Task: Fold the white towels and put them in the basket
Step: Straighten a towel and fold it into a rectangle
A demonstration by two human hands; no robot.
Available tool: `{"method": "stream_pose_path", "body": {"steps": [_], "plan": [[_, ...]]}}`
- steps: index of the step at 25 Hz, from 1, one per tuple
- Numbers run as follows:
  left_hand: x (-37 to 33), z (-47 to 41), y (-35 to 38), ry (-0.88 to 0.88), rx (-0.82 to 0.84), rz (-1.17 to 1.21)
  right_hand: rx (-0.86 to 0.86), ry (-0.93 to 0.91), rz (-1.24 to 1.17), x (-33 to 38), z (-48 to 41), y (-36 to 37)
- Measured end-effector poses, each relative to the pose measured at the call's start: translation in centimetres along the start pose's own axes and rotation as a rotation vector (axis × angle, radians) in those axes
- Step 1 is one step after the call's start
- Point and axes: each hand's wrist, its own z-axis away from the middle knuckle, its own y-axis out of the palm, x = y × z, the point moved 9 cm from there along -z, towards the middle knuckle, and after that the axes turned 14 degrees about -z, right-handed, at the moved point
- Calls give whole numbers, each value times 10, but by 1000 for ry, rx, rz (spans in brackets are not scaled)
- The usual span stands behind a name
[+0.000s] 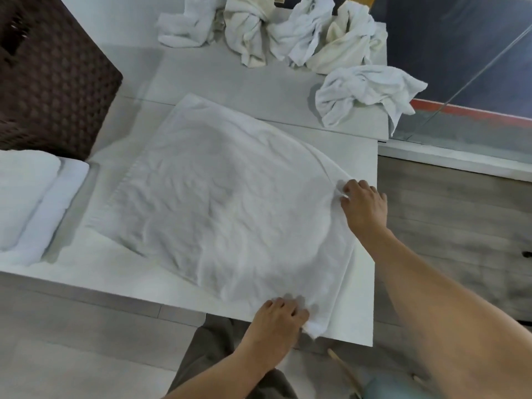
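Okay, one towel (224, 197) lies spread flat on the white table (259, 90), and I'll place everything else from that towel.

My left hand (276, 316) is on its nearest corner, fingers curled down and pinching the cloth right at the table's front edge. My right hand (363, 201) is on the next corner along the same right-hand side, fingertips bunched together and nipping up a small ridge of fabric. Both hands are clamped on that one edge and hold nothing else.

I can see more than one layer along that edge, so I reckon I'm mid-fold, with the next fold about to start. That calls for lifting both corners together and level, carrying them across to the towel's far left side, then matching the edges and pressing the crease flat.

The basket (51, 70), dark and woven, stands beyond the towel's far-left corner. I can't see inside it. Folded towels (31, 197) lie just left of the towel, on the table and not yet in the basket. Past its far edge waits a heap of crumpled towels (273, 33), and a loose towel (365, 93) sits off its far-right corner. There's plenty left to fold.
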Motion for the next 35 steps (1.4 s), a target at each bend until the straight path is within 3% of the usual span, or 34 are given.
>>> {"method": "stream_pose_path", "body": {"steps": [4, 7, 13, 18, 23, 25, 30, 35], "plan": [[19, 17, -22, -84, -11, 275, -60, 109, -153, -15, -4, -14], [46, 38, -51, -202, -100, 376, -120, 206, -475, -12, -11, -44], [121, 102, -88, -500, -252, 742, -149, 153, -893, 73, -52, -109], [198, 144, -86, -770, -391, 1195, -169, 356, -1249, 126, -91, -86], [263, 167, -100, -806, -465, 1314, -117, 476, -1409, 189, -130, -50], [290, 171, -110, -796, -490, 1349, -111, 450, -1410, 225, -143, -39], [355, 177, -113, -762, -435, 1419, -159, 316, -1101, 298, -180, -21], [425, 177, -71, -944, -319, 1354, -127, 310, -995, 347, -208, 18]]}}
